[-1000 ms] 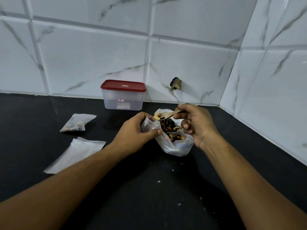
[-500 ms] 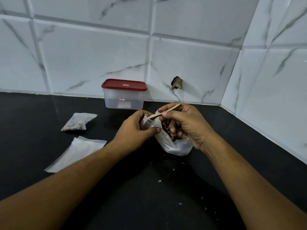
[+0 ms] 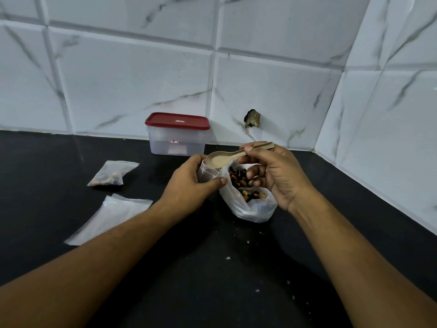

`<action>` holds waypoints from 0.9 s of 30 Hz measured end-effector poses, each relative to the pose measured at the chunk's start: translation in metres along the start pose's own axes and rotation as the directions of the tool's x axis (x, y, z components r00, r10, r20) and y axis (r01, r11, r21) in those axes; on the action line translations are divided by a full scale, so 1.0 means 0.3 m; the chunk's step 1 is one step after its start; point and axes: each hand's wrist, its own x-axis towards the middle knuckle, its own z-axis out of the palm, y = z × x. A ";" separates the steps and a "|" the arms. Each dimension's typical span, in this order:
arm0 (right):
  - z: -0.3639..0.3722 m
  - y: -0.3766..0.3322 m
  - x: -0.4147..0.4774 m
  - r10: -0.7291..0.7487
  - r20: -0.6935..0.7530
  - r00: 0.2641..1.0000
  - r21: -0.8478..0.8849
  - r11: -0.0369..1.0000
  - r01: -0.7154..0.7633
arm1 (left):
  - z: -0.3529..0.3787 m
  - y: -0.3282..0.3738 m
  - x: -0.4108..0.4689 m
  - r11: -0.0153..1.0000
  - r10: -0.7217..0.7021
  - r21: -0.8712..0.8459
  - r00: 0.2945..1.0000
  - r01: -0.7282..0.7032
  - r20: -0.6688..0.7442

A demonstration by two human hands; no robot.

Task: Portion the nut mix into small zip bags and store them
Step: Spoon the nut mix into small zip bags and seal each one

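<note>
Tiny crumbs [image 3: 228, 258] dot the black counter [image 3: 212, 292] down low. Some empty bags [image 3: 113, 214] lie lower left. In the middle, my left hand [image 3: 189, 185] grips a small bag [image 3: 208, 172], and my right hand [image 3: 276, 176] pinches an empty spoon [image 3: 222, 159] at its mouth, above the big bag of nuts [image 3: 250, 209]. Further back sit a filled bag [image 3: 111, 174], left, and a red-lidded box [image 3: 177, 138].

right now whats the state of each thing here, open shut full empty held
spoon: empty, held at the small zip bag mouth
right hand: pinches the spoon handle
left hand: grips the small zip bag
small zip bag: mouth held open
nut mix bag: open, partly full
portioned bag: lying flat, some nuts inside, seal unclear
spare bags: flat, empty
box: lid on
</note>
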 end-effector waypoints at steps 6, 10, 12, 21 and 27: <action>-0.010 -0.008 0.010 -0.010 -0.125 0.992 0.015 1.000 0.012 | -0.003 0.009 -0.002 1.000 0.000 0.013 1.000 0.001 -0.011; -0.045 -0.012 0.023 -0.019 -0.255 0.967 0.001 1.000 0.020 | -0.002 0.012 -0.007 1.000 0.005 0.012 1.000 -0.005 -0.012; -0.065 -0.005 0.029 -0.033 -0.300 0.953 -0.077 0.997 0.011 | -0.003 0.013 -0.010 1.000 0.018 0.024 1.000 -0.017 -0.012; -0.128 0.049 0.051 0.069 -0.328 0.942 -0.352 0.917 -0.189 | -0.002 0.024 -0.010 1.000 0.007 0.029 1.000 -0.007 -0.022; -0.179 0.077 0.067 0.027 -0.349 0.937 -0.556 0.799 -0.230 | 0.001 0.026 -0.007 1.000 -0.004 0.029 1.000 0.004 -0.030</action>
